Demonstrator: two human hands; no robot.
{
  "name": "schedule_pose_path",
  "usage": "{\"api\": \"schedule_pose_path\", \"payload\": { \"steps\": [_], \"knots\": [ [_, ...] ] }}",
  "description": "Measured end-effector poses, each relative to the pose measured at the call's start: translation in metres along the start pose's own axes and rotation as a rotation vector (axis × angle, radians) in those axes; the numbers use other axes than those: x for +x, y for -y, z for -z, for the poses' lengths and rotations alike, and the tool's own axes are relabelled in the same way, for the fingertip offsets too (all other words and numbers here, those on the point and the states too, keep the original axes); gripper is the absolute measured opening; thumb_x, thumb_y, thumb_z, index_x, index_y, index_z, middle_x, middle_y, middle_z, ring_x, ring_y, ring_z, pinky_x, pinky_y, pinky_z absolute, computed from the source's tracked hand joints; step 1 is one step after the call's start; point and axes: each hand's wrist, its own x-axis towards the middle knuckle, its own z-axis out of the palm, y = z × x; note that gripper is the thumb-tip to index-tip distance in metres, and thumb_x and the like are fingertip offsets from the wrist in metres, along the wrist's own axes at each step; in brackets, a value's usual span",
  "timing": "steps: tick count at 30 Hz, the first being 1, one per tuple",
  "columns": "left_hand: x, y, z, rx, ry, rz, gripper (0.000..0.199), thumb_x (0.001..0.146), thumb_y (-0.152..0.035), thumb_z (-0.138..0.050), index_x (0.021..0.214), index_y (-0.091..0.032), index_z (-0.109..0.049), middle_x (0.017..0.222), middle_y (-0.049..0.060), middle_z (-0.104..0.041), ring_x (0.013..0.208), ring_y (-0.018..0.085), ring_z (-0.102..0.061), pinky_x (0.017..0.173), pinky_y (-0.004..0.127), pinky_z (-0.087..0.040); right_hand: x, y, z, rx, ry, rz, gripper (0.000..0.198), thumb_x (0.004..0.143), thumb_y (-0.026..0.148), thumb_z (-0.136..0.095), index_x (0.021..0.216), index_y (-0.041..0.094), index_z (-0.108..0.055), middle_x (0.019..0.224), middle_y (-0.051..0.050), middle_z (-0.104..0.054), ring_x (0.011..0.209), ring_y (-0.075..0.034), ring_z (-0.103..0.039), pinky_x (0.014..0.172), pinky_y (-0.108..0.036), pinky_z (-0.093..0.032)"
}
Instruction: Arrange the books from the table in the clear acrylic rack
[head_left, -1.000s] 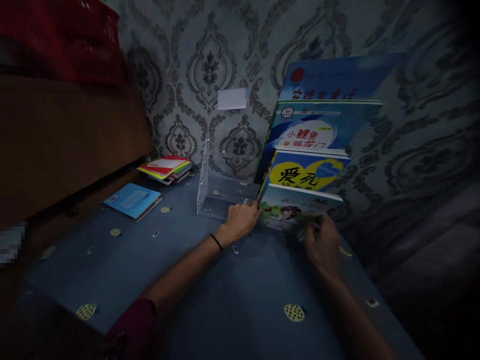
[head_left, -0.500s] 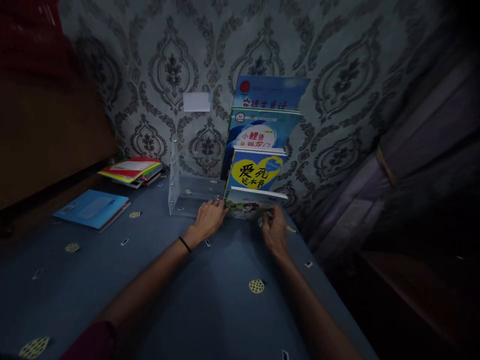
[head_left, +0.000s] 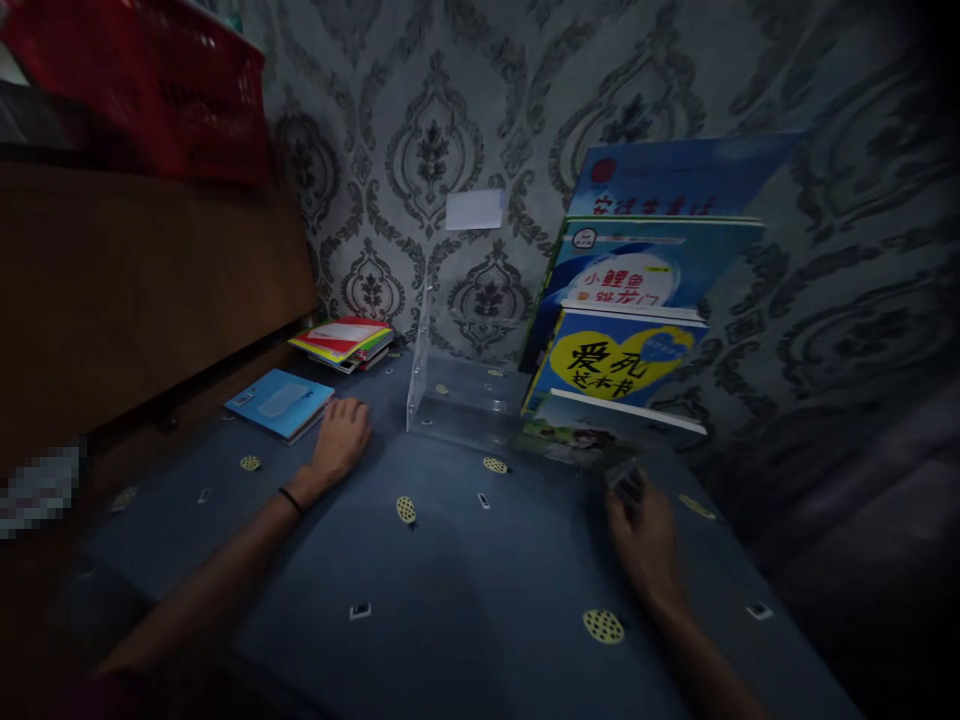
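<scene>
Well, at centre left a light-blue book lies flat on the dark blue cloth, a paler patch on its cover. The left hand is at its right edge, fingers loosely bent; whether it grips, I can't tell. Right of centre, the right hand is half curled, its hold unclear, before standing books that partly hide one another. A clear rack stands mid-frame.
</scene>
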Motion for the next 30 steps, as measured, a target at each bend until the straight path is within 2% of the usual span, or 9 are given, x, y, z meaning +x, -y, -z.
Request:
{"api": "schedule_pose_path", "payload": {
  "steps": [3, 5, 7, 10, 15, 18, 22, 25, 30],
  "knots": [
    [-0.001, 0.06, 0.0, 0.067, 0.027, 0.238, 0.049, 0.1, -0.036, -0.041, 0.135, -0.004, -0.049, 0.145, 0.03, -0.047, 0.136, 0.041, -0.043, 0.111, 0.061, -0.033, -0.01, 0.004, -0.003, -0.043, 0.018, -0.01, 0.062, 0.083, 0.051, -0.045, 0.128, 0.009, -0.056, 0.112, -0.021, -0.065, 0.107, -0.038, -0.063, 0.094, -0.057, -0.051],
    [-0.001, 0.089, -0.001, 0.086, 0.102, 0.344, 0.063, 0.098, -0.048, -0.041, 0.14, -0.001, -0.044, 0.147, 0.034, -0.043, 0.139, 0.046, -0.039, 0.106, 0.066, -0.035, -0.016, 0.01, -0.003, -0.069, 0.048, -0.006, 0.061, 0.083, 0.05, -0.045, 0.126, 0.009, -0.056, 0.11, -0.021, -0.066, 0.105, -0.038, -0.063, 0.093, -0.056, -0.051],
    [-0.002, 0.106, -0.003, 0.093, 0.2, 0.387, 0.073, 0.095, -0.058, -0.043, 0.143, -0.002, -0.043, 0.149, 0.035, -0.043, 0.14, 0.048, -0.038, 0.104, 0.068, -0.035, -0.019, 0.016, -0.002, -0.076, 0.09, 0.004, 0.059, 0.083, 0.051, -0.045, 0.125, 0.011, -0.057, 0.109, -0.02, -0.066, 0.102, -0.037, -0.063, 0.091, -0.055, -0.052],
    [-0.006, 0.114, -0.005, 0.106, 0.311, 0.365, 0.081, 0.092, -0.065, -0.045, 0.146, -0.004, -0.041, 0.153, 0.032, -0.04, 0.142, 0.046, -0.037, 0.106, 0.066, -0.035, -0.021, 0.022, 0.0, -0.085, 0.125, 0.019, 0.054, 0.083, 0.05, -0.045, 0.121, 0.013, -0.058, 0.103, -0.017, -0.066, 0.096, -0.035, -0.064, 0.086, -0.055, -0.053],
    [-0.022, 0.098, 0.003, 0.168, 0.38, 0.287, 0.074, 0.098, -0.057, -0.041, 0.151, -0.007, -0.034, 0.156, 0.029, -0.037, 0.145, 0.042, -0.036, 0.108, 0.059, -0.037, -0.022, 0.021, 0.0, -0.113, 0.156, 0.044, 0.049, 0.084, 0.046, -0.046, 0.121, 0.017, -0.06, 0.105, -0.016, -0.069, 0.103, -0.036, -0.065, 0.09, -0.055, -0.053],
    [-0.038, 0.078, 0.013, 0.222, 0.377, 0.221, 0.064, 0.1, -0.047, -0.041, 0.149, -0.006, -0.037, 0.152, 0.029, -0.042, 0.141, 0.041, -0.043, 0.107, 0.053, -0.041, -0.023, 0.021, -0.001, -0.114, 0.201, 0.077, 0.045, 0.085, 0.043, -0.046, 0.119, 0.018, -0.063, 0.109, -0.016, -0.07, 0.107, -0.036, -0.065, 0.093, -0.055, -0.054],
    [-0.06, 0.047, 0.025, 0.297, 0.385, 0.112, 0.046, 0.1, -0.02, -0.038, 0.143, -0.004, -0.046, 0.139, 0.03, -0.055, 0.123, 0.037, -0.061, 0.099, 0.048, -0.049, -0.027, 0.032, -0.001, -0.122, 0.257, 0.15, 0.041, 0.088, 0.04, -0.044, 0.112, 0.017, -0.068, 0.112, -0.017, -0.07, 0.107, -0.035, -0.067, 0.095, -0.054, -0.054],
    [-0.071, 0.028, 0.033, 0.361, 0.408, 0.042, 0.052, 0.091, 0.002, -0.034, 0.142, 0.002, -0.046, 0.131, 0.036, -0.058, 0.109, 0.035, -0.069, 0.091, 0.048, -0.053, -0.032, 0.043, 0.001, -0.124, 0.347, 0.21, 0.039, 0.091, 0.038, -0.042, 0.107, 0.018, -0.072, 0.109, -0.015, -0.07, 0.102, -0.032, -0.069, 0.093, -0.051, -0.056],
    [-0.088, -0.006, 0.041, 0.391, 0.463, -0.101, 0.055, 0.085, 0.009, -0.042, 0.139, 0.002, -0.049, 0.117, 0.035, -0.065, 0.09, 0.032, -0.075, 0.08, 0.043, -0.059, -0.039, 0.057, 0.005, -0.089, 0.409, 0.272, 0.039, 0.093, 0.035, -0.042, 0.105, 0.018, -0.074, 0.119, -0.015, -0.069, 0.11, -0.032, -0.067, 0.096, -0.051, -0.055]
  ]
}}
